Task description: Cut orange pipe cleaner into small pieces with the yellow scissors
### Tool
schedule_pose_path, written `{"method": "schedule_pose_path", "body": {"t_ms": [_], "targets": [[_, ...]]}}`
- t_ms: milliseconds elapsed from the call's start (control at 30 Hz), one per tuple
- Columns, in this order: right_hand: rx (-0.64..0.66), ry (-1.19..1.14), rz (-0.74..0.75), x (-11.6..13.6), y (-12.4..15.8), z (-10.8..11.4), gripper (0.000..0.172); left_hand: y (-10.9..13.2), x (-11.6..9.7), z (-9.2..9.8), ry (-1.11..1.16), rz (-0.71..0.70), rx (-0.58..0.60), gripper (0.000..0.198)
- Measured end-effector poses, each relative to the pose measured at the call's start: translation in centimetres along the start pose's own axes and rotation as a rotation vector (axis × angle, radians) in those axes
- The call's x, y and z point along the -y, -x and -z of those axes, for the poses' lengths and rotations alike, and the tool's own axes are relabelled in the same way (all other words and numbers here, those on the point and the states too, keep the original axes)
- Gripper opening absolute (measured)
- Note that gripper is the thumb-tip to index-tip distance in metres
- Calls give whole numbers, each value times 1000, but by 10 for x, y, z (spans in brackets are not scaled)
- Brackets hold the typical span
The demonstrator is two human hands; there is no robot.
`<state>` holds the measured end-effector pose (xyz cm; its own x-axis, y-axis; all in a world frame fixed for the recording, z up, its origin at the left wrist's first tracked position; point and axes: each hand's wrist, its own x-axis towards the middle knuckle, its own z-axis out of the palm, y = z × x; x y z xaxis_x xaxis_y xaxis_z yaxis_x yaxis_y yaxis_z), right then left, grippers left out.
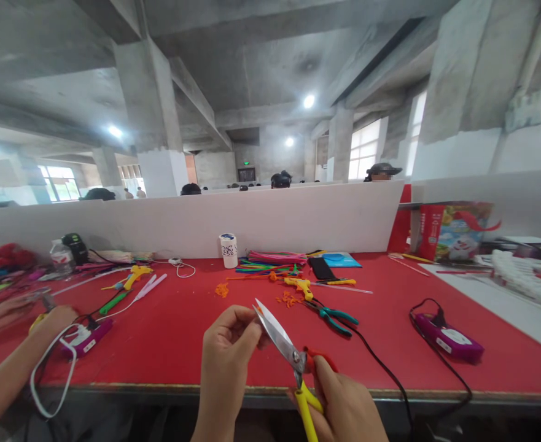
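Observation:
My right hand (344, 399) grips a pair of scissors (277, 331) with red and yellow handles, its blades slightly apart and pointing up and to the left. My left hand (228, 350) is closed in a pinch beside the blade tips. A small orange piece (260, 310) shows at its fingertips, partly hidden by the blades; it looks fuzzy, but its shape cannot be made out. Beyond my hands lie a small orange clump (221, 290) and loose orange bits (289, 299). A yellow glue gun (300, 286) and teal-handled pliers (332, 316) rest to the right of them.
Colourful pipe cleaners (274, 259) lie near the white partition (288, 218), beside a white canister (228, 250). A purple power strip (449, 337) with a black cord sits right. At left, a co-worker's hands (53, 322) are near another purple strip (93, 337).

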<state>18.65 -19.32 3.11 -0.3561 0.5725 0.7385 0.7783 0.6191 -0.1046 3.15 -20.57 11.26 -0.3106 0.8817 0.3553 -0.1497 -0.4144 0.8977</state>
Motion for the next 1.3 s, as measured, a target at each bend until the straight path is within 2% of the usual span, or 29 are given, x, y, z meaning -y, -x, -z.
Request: {"method": "schedule_pose_path", "body": {"t_ms": [200,467,667,967,1067,1133,1267,1300], "targets": [[-28,-17,6,0,0,1,30,0,1,1,28,-8,-4,4],[88,-77,-47,1,2,2,25,2,-1,0,34,14,-9,4],[66,-93,-42,2,4,0,24,1,0,1,40,8,4,5],[130,-165,-95,2,6,-2,20,2,2,4,25,3,18,6],[173,-278,-178,1,4,-4,22,2,1,3,55,22,7,5],[198,-431,-263,1,-3,-3,24,2,0,2,110,86,40,6],[187,-866,-514,6,-31,11,30,1,3,0,213,286,242,11],[217,-954,-545,8,-40,16,30,1,4,0,228,319,287,12]]}}
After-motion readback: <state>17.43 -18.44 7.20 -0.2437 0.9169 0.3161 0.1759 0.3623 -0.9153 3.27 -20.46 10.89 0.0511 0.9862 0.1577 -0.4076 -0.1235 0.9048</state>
